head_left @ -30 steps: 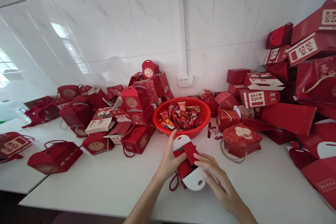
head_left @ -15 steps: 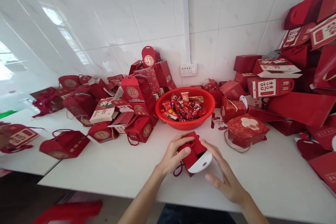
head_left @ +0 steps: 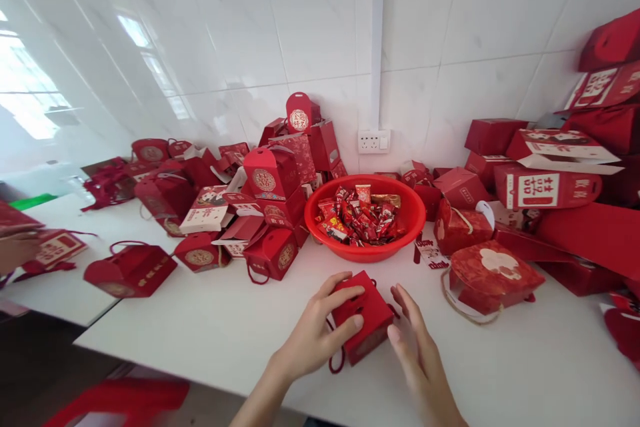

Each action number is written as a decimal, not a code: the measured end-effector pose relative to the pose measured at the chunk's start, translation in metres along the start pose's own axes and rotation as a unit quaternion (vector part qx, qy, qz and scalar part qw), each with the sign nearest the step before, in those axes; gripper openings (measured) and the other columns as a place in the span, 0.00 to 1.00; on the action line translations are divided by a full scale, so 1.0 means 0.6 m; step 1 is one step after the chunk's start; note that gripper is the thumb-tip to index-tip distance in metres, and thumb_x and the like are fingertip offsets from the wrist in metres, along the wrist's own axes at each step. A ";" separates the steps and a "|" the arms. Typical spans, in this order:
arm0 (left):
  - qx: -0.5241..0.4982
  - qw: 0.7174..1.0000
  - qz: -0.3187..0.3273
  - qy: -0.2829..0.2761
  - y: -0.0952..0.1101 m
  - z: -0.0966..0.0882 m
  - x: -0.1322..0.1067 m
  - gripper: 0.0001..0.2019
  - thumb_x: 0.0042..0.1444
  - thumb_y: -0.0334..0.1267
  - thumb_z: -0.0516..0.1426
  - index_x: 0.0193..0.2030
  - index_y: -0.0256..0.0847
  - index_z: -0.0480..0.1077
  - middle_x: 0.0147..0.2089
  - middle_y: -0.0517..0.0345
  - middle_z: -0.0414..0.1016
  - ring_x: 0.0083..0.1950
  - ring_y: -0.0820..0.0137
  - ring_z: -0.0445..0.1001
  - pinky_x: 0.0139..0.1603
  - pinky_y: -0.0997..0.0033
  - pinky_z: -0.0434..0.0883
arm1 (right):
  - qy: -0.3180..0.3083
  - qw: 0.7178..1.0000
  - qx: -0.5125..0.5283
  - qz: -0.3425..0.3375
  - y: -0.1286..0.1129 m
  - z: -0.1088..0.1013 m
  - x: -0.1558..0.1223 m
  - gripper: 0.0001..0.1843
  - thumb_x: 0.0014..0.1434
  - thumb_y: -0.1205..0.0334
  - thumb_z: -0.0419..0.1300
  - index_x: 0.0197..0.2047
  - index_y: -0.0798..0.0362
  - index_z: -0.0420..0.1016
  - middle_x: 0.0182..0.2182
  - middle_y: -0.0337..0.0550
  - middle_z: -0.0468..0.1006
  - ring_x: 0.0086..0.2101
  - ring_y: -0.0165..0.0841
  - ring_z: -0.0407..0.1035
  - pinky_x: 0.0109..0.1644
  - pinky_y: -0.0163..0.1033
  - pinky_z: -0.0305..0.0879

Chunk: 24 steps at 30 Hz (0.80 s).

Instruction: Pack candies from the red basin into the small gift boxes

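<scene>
A small red gift box (head_left: pixel 364 320) stands on the white table in front of me, its top flap folded down. A dark red cord loop hangs at its left side, and a bit of cord shows at the right. My left hand (head_left: pixel 320 320) holds the box from the left, fingers and thumb across its top. My right hand (head_left: pixel 417 353) is just off the box's right side, open, with thumb and fingers apart. Beyond the box, a red plastic basin (head_left: pixel 365 255) holds many wrapped sweets (head_left: pixel 363 217).
Red gift boxes (head_left: pixel 273 173) are piled left of the basin, and more boxes (head_left: pixel 537 187) are stacked at the right. A box with a rope handle (head_left: pixel 495 273) sits near my right hand. Another person's hand (head_left: pixel 20 250) shows at the far left. A tiled wall (head_left: pixel 320 27) stands behind.
The box's white-lined flap stood open and now lies folded down over the top. My right hand has come away from the box a little. The view has shifted slightly left.
</scene>
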<state>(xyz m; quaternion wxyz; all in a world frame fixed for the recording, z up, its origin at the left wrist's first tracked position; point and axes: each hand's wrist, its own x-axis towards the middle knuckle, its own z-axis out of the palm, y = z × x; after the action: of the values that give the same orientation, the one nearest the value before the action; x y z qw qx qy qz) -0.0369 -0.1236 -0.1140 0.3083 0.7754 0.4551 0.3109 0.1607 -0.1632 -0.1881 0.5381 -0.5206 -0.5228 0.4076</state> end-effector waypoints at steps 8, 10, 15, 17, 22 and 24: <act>0.226 0.971 -0.033 0.068 0.002 0.006 -0.044 0.23 0.67 0.49 0.54 0.66 0.48 0.71 0.75 0.45 0.58 0.75 0.45 0.57 0.69 0.38 0.65 | 0.022 1.000 0.002 0.001 0.007 0.001 -0.001 0.34 0.69 0.43 0.53 0.73 0.44 0.55 0.71 0.51 0.62 0.69 0.48 0.57 0.71 0.58 0.55; 0.244 0.967 -0.025 0.062 0.000 0.016 -0.047 0.30 0.62 0.53 0.59 0.69 0.48 0.67 0.77 0.43 0.54 0.76 0.41 0.53 0.68 0.37 0.66 | 0.029 1.000 0.001 -0.006 0.014 0.001 -0.001 0.33 0.69 0.43 0.53 0.72 0.45 0.56 0.70 0.52 0.63 0.68 0.48 0.59 0.70 0.57 0.59; 0.208 0.978 -0.005 0.022 -0.015 -0.030 -0.055 0.28 0.62 0.49 0.61 0.69 0.54 0.67 0.76 0.46 0.55 0.75 0.46 0.57 0.68 0.42 0.67 | 0.021 1.000 0.000 -0.018 0.023 -0.012 -0.001 0.31 0.69 0.45 0.54 0.71 0.45 0.59 0.68 0.53 0.65 0.64 0.48 0.65 0.65 0.54 0.66; 0.176 0.984 -0.008 -0.026 -0.023 -0.080 -0.070 0.29 0.59 0.47 0.64 0.68 0.57 0.68 0.75 0.48 0.59 0.71 0.48 0.64 0.67 0.47 0.70 | 0.021 1.000 0.002 -0.021 0.022 -0.017 0.000 0.30 0.69 0.46 0.55 0.70 0.46 0.60 0.67 0.54 0.66 0.62 0.48 0.68 0.63 0.53 0.68; 0.186 0.975 -0.083 0.083 -0.047 -0.216 -0.136 0.26 0.56 0.44 0.61 0.63 0.59 0.73 0.73 0.56 0.63 0.68 0.49 0.69 0.65 0.54 0.72 | 0.031 0.999 0.038 -0.005 0.013 -0.023 0.001 0.28 0.67 0.44 0.56 0.66 0.45 0.61 0.65 0.56 0.68 0.55 0.48 0.74 0.58 0.53 0.72; 0.215 0.954 -0.126 0.169 -0.060 -0.259 -0.162 0.28 0.55 0.49 0.61 0.64 0.54 0.72 0.71 0.54 0.66 0.68 0.49 0.68 0.66 0.54 0.70 | 0.029 0.998 0.050 0.014 0.012 -0.028 0.000 0.29 0.66 0.43 0.57 0.66 0.44 0.61 0.65 0.56 0.68 0.52 0.47 0.75 0.56 0.53 0.74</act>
<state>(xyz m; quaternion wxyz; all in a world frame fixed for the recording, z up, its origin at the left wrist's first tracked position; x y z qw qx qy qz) -0.2119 -0.1661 -0.0649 0.0901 0.6959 0.6505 0.2908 0.1780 -0.1647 -0.1937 0.5721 -0.5123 -0.4787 0.4256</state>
